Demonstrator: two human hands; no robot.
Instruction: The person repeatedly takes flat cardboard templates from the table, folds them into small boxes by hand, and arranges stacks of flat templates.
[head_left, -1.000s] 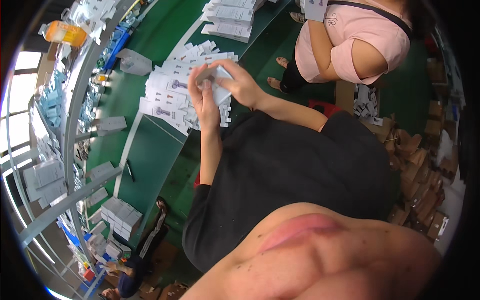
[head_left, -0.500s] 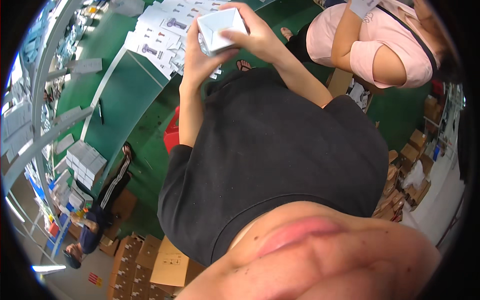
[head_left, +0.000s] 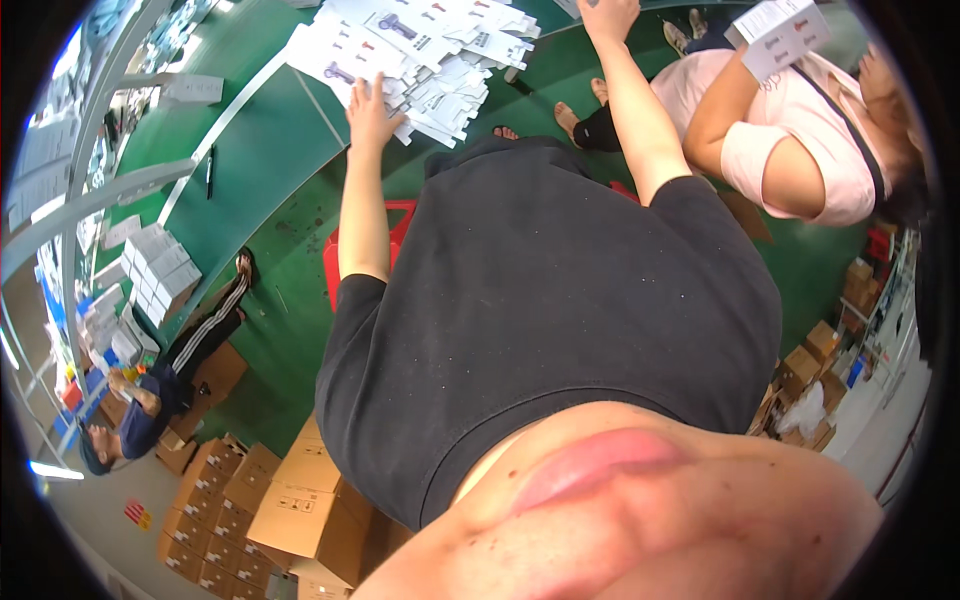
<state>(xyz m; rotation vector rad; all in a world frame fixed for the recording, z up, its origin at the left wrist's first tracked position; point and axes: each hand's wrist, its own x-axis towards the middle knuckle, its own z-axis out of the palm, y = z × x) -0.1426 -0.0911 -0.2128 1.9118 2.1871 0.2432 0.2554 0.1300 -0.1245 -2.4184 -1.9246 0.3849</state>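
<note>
My left hand [head_left: 372, 118] lies with its fingers spread at the near left edge of a pile of flat, unfolded white cartons [head_left: 430, 62] with printed pictures on them. Nothing shows in that hand, and its fingertips touch the cartons. My right hand [head_left: 610, 20] is stretched far out at the top edge of the picture, over the far side of the green table. The frame cuts off most of its fingers, so I cannot tell whether it holds anything. A small pale grey piece [head_left: 568, 7] shows beside its thumb.
To the right, a person in a pink top [head_left: 745, 150] holds a white printed box [head_left: 778, 36]. A black pen [head_left: 210, 172] and stacked white boxes [head_left: 160, 270] are on the green table [head_left: 250, 150]. A red stool [head_left: 345, 262] stands below; brown cartons [head_left: 310, 500] are stacked behind.
My hands have parted from the open white box they held together. The left came down to the flat cartons; the right reached out to the upper right. The person in pink now holds up a box.
</note>
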